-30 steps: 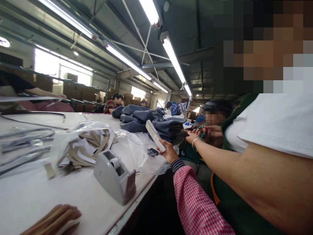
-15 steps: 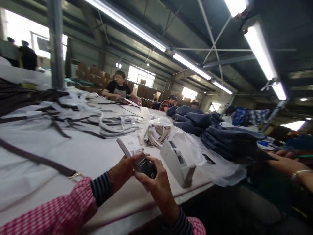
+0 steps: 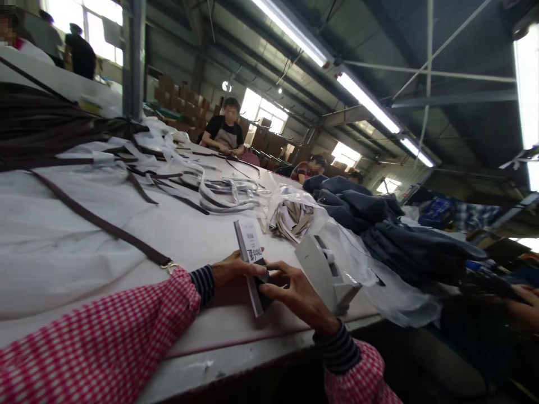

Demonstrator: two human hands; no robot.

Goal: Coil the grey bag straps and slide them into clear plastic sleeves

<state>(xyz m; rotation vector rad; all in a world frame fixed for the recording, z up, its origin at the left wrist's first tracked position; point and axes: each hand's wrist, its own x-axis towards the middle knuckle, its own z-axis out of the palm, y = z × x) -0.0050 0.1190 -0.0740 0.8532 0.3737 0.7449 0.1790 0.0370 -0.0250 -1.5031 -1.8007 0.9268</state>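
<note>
My left hand (image 3: pixel 236 270) grips a thick, flat white stack of cards (image 3: pixel 249 238), thumb across its face. A printed white label with a barcode and dark handwriting shows on its upper half. The lower half carries a dark card (image 3: pixel 264 303), partly hidden by fingers. My right hand (image 3: pixel 295 289) reaches in from the right, its thumb and fingertips closed at the edge of the dark card. Just beyond the right hand stands a grey tape dispenser (image 3: pixel 314 266). A clear plastic bag with a roll of beige and white strips (image 3: pixel 292 219) lies behind it.
Dark straps (image 3: pixel 101 221) and white straps (image 3: pixel 206 196) lie over the white-covered table (image 3: pixel 202 238). Blue-grey fabric (image 3: pixel 400 241) is heaped at right, beside clear plastic sheeting (image 3: pixel 404 297). Another person's hand (image 3: pixel 526 303) is at the far right. A co-worker (image 3: pixel 225 132) sits across the table.
The stack has turned more upright and shows more of its label. My right hand has shifted from holding the dark card's lower end to its right edge. The camera view has swung right.
</note>
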